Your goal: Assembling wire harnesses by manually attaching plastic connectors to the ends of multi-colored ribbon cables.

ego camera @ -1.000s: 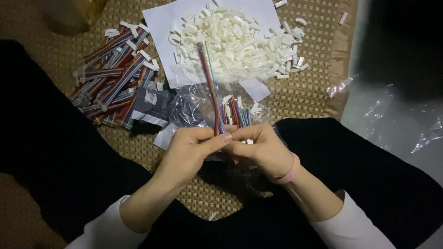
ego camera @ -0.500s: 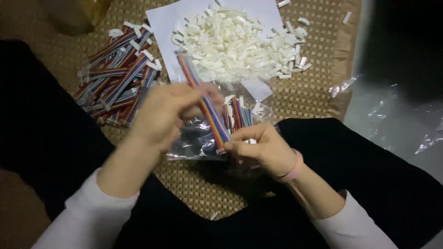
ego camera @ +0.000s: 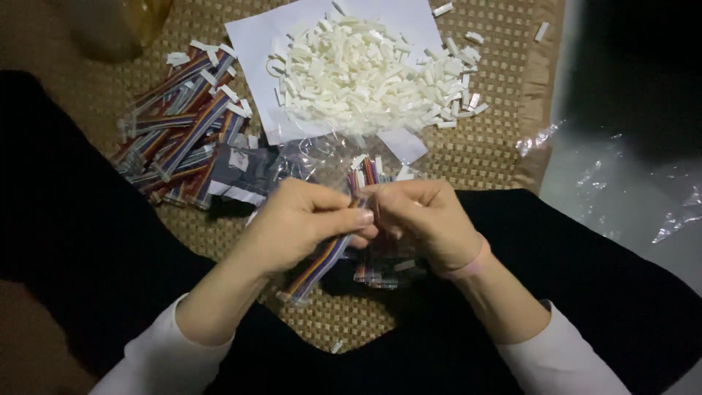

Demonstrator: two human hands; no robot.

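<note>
Half a second on, the left hand (ego camera: 307, 223) has dropped back from its raised reach and the rainbow ribbon cable (ego camera: 322, 260), which then pointed up toward eleven o'clock, now trails down toward seven from the joined hands. Both hands are clenched on it: the left pinches its upper end between thumb and fingers, the right hand (ego camera: 424, 219) grips the same end from the three o'clock side, fingertips meeting.

By the look of the piles, work is partway through: a stack of cables with white ends (ego camera: 183, 124) lies at ten o'clock, while a large heap of white plastic connectors (ego camera: 365, 73) on a paper sheet (ego camera: 252, 44) at twelve is unused, and more cables wait in the clear bag (ego camera: 329, 164) beneath the hands.

The woven mat (ego camera: 497, 146) ends at three o'clock, beside crumpled clear wrapping (ego camera: 621, 197); the dark-clothed legs close both flanks, leaving only the centre open.
</note>
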